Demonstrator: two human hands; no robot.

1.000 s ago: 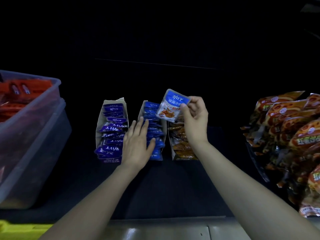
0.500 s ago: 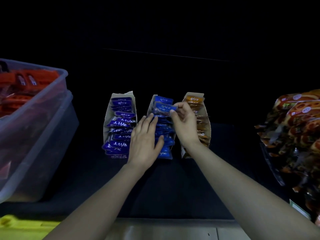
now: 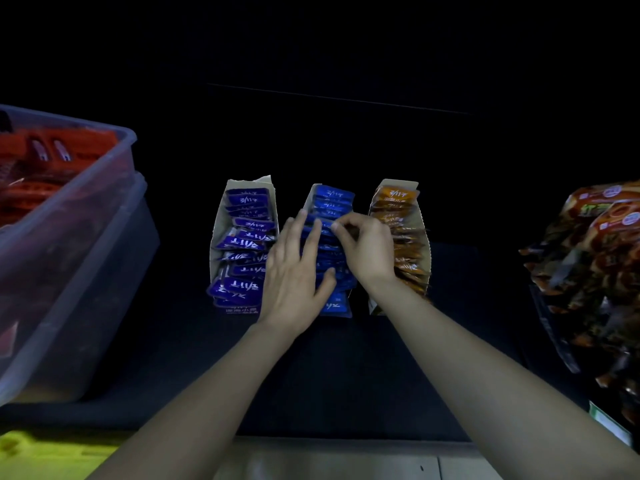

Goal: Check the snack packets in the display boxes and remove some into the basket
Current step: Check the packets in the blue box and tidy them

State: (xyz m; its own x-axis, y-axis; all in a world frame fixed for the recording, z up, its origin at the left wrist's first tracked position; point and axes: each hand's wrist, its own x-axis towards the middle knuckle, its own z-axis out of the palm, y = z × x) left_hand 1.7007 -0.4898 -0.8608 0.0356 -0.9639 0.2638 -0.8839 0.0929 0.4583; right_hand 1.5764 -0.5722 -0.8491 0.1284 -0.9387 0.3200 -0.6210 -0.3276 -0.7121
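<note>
Your left hand [image 3: 294,271] lies flat, fingers straight, on the glossy blue foil packets [image 3: 332,199] that stand in a row in the narrow middle cardboard display box [image 3: 309,199]. Your right hand [image 3: 367,247] pinches the top edge of one packet midway along the row, thumb against forefinger. A second ago it held a packet lifted clear of the box. Purple foil packets [image 3: 246,244] sit just left, orange foil packets [image 3: 394,199] just right. The clear plastic tub [image 3: 86,216] stands well left, with bare dark shelf [image 3: 346,368] near you.
</note>
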